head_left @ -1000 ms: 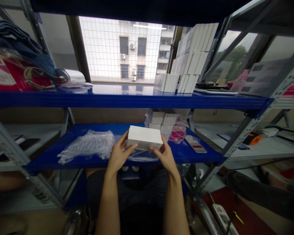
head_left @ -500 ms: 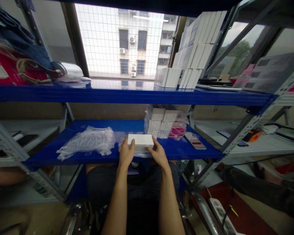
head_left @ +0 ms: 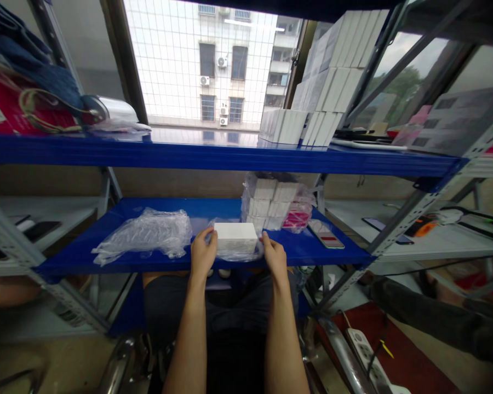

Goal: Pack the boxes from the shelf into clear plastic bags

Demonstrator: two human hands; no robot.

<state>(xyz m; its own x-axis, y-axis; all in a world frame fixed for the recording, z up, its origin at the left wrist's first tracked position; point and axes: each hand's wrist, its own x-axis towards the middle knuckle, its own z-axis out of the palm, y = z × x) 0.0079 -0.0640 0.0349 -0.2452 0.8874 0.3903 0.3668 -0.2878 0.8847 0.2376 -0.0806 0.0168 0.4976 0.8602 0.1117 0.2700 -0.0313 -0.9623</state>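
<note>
A white box point(head_left: 235, 237) sits at the front of the blue lower shelf on crinkled clear plastic wrap point(head_left: 240, 256), which shows along its front and sides. At the box's left end, my left hand point(head_left: 202, 253) pinches the wrap, fingertips close to the box. On the other side my right hand point(head_left: 274, 254) stands a little apart from the box, thumb and forefinger closed on the wrap's edge. The part of the wrap under the box is hidden.
More clear plastic bags point(head_left: 148, 234) lie to the left. Behind the box stands a plastic-wrapped stack of white boxes point(head_left: 267, 205), beside a pink bundle point(head_left: 296, 215) and a phone point(head_left: 326, 234). White boxes point(head_left: 328, 90) are piled on the upper shelf point(head_left: 213, 155).
Both hands have let go of the box and moved outward to its sides, taking hold of the plastic wrap. The box now rests lower, with more of its front showing.
</note>
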